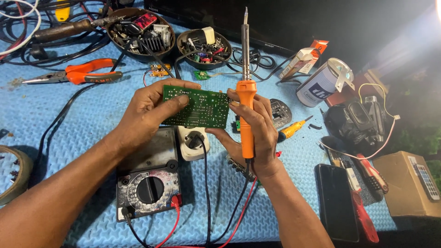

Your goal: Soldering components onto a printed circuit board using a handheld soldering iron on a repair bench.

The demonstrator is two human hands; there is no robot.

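Green circuit board [197, 106], orange soldering iron [246, 115], blue textured mat [55, 115], orange-handled pliers [78, 73], blk multimeter [148, 183]

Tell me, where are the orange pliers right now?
The orange pliers lie at the upper left of the blue mat, left of the two parts bowls.
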